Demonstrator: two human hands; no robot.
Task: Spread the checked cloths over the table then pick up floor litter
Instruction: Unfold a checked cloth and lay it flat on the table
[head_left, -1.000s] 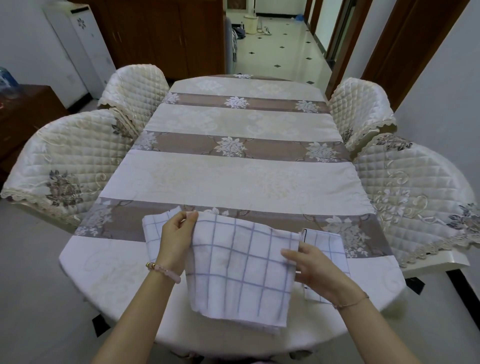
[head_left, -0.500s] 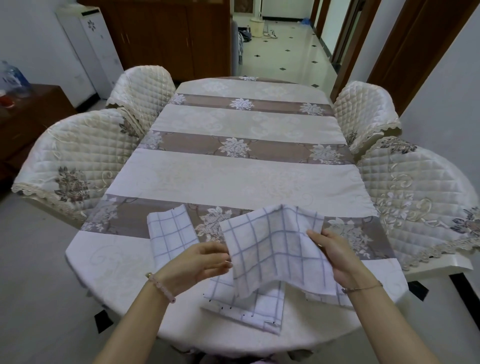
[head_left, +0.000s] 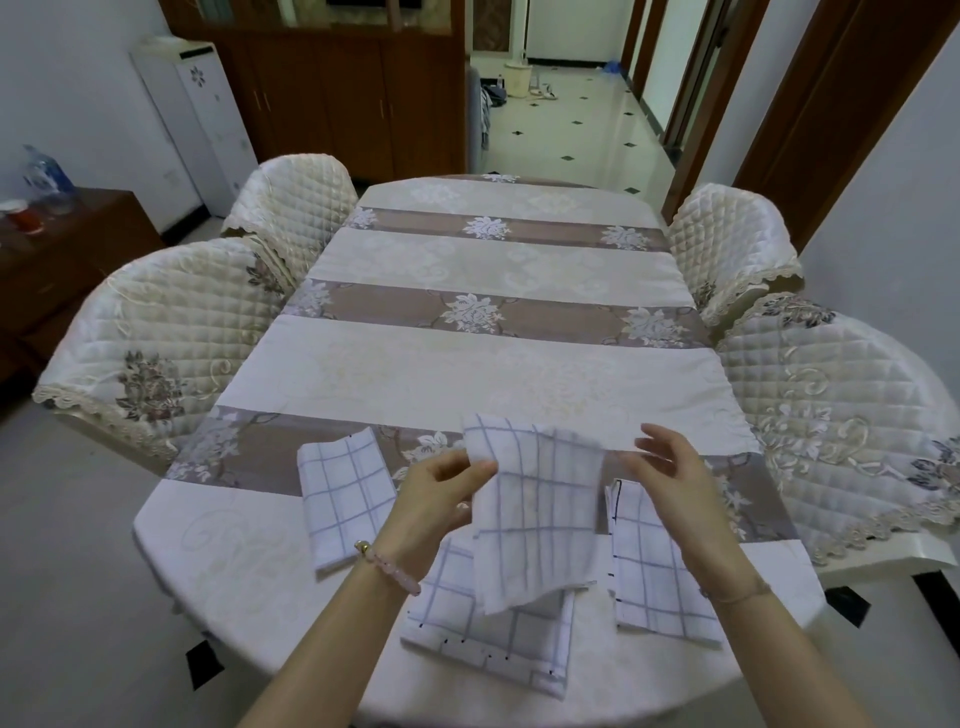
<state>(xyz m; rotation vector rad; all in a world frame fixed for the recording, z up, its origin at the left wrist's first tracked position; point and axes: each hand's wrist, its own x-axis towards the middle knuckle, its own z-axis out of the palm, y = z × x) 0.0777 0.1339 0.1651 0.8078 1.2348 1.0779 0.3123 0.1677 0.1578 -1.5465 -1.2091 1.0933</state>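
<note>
On the near end of the table (head_left: 467, 374), three checked cloths lie flat while a fourth hangs in the air. The left hand (head_left: 436, 499) pinches the held cloth (head_left: 535, 509) at its top left corner with thumb and fingers. This cloth is thin and soft, white with blue-grey lines, and it droops down and looks a bit blurry. The right hand (head_left: 670, 478) is beside its right edge with the fingers spread apart, and I cannot tell if it touches the cloth. A pink bead bracelet (head_left: 387, 566) sits on the left wrist.

One folded cloth (head_left: 345, 493) lies to the left. Another, the low cloth (head_left: 493, 639), lies under the held one, with tiny dark marks along its edge. The right cloth (head_left: 654, 571) lies partly under the right arm.

A smooth tablecloth covers the long table, with cream stripes and brown stripes with white flowers. The table has rounded ends. Four chairs (head_left: 171, 343) with puffy quilted covers and lace edges stand at its sides. Behind are dark wood cupboards (head_left: 343, 98) and a shiny tiled floor (head_left: 576, 135) with small black diamonds.
</note>
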